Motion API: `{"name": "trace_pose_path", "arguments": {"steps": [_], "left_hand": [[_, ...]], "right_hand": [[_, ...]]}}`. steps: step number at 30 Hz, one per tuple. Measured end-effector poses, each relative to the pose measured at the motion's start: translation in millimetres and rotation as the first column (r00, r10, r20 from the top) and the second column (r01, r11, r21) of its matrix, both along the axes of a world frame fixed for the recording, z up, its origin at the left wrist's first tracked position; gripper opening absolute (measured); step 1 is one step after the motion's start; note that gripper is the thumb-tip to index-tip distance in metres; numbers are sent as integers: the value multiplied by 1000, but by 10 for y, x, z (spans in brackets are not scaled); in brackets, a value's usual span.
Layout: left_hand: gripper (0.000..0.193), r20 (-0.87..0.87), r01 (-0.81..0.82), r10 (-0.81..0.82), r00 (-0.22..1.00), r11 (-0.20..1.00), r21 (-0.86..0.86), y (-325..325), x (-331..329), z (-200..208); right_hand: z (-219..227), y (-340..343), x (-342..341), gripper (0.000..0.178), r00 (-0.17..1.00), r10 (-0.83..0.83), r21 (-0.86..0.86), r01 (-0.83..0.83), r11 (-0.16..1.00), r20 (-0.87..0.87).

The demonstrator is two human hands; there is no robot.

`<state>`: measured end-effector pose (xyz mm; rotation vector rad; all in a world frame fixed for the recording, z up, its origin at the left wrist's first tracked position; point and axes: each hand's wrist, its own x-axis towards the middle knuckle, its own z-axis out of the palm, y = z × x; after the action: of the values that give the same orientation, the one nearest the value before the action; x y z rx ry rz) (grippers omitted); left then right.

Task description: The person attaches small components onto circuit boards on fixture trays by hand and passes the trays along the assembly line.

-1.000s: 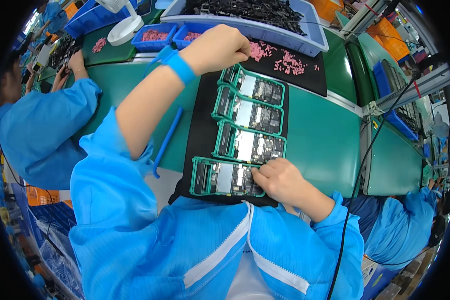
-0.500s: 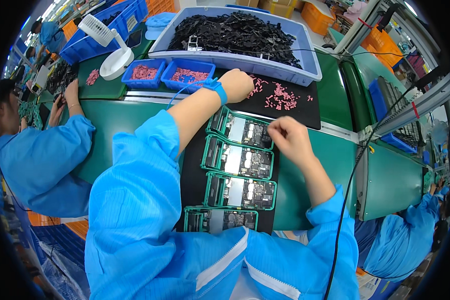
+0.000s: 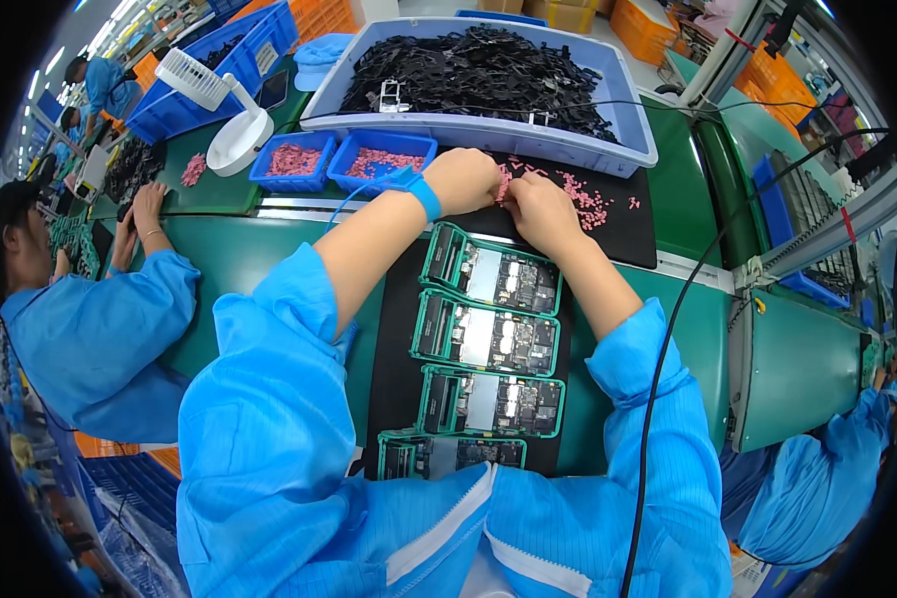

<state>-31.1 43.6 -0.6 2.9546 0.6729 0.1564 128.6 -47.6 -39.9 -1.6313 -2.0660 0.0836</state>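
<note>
Hands meet at 1 o'clock over a green bench (image 3: 269, 249): the right hand (image 3: 546, 209), at the nearest green-framed circuit board (image 3: 453, 455) a second ago, has come up beside the left hand (image 3: 461, 181) among loose pink pieces (image 3: 586, 204) on a black mat (image 3: 628, 237). The shift puts both hands on the small parts and leaves all four boards untouched, in a column from just past centre down to 6 o'clock.

Fingers on each hand are bent inward, tips close together, at the left end of the pink scatter; whether either pinches a piece cannot be told, since knuckles and fingertips screen the spot. A blue jacket (image 3: 369, 538) hides the near edge of the closest board at 6 o'clock. At 9 o'clock, what a co-worker (image 3: 100, 344) handles is too small to make out.
</note>
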Motion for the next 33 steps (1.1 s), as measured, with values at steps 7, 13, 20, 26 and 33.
{"name": "trace_pose_path", "arguments": {"steps": [7, 13, 20, 26, 33], "left_hand": [[12, 78, 29, -24, 997, 998, -63, -75, 129, -89], [12, 22, -54, 57, 998, 992, -114, -163, 201, -13], [12, -34, -92, 90, 995, 991, -100, -165, 255, -110], [13, -126, -122, 111, 986, 989, -82, -149, 253, -133], [14, -88, -159, 148, 985, 978, -132, -201, 192, -152]], "right_hand": [[32, -155, 84, 9, 994, 29, 24, -31, 999, 109], [72, -253, 128, 11, 988, -13, 30, 8, 1000, 154], [60, -282, 159, 10, 986, -15, 52, 6, 999, 166], [47, -313, 227, 6, 990, 22, 80, -33, 996, 136], [35, -284, 227, 10, 978, -32, 18, 29, 999, 208]]}}
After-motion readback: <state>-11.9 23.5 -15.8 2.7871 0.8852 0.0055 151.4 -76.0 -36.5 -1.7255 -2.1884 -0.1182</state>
